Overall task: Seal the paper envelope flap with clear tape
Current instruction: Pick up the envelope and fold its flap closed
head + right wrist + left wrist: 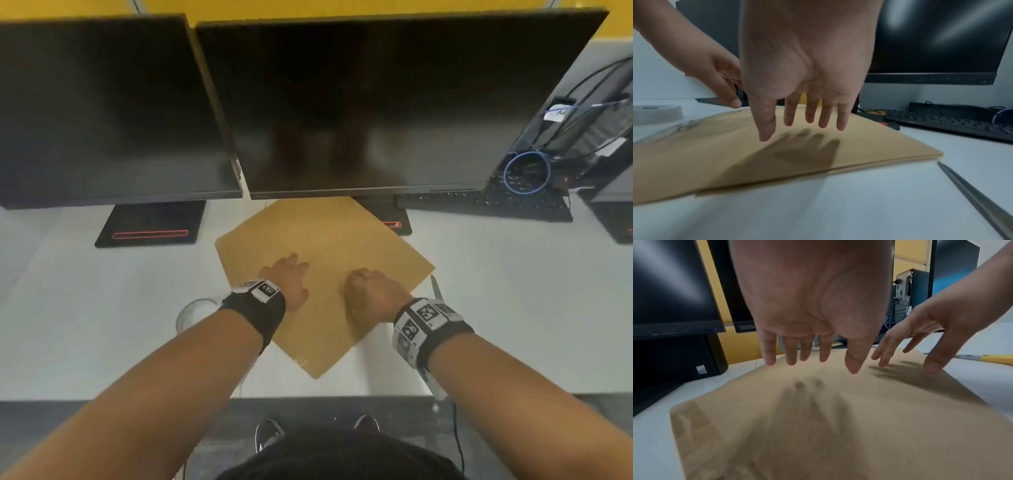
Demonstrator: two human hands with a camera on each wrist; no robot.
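A brown paper envelope (329, 246) lies flat on the white desk (496, 291), turned cornerwise like a diamond. My left hand (287, 281) hovers just over its middle with fingers (791, 353) straight and spread, holding nothing. My right hand (368, 291) is beside it over the envelope's right half, fingers (809, 113) also loose and pointing down, with their shadows on the paper below. A roll of clear tape (197, 313) lies on the desk left of my left wrist. A glossy strip (682, 127) shows along the envelope's left corner in the right wrist view.
Scissors (436, 287) with a yellow handle (995, 358) lie just off the envelope's right edge. Two dark monitors (376, 102) on stands rise behind the envelope, one stand foot under its far corner. A black keyboard (486, 202) and cables sit at the back right.
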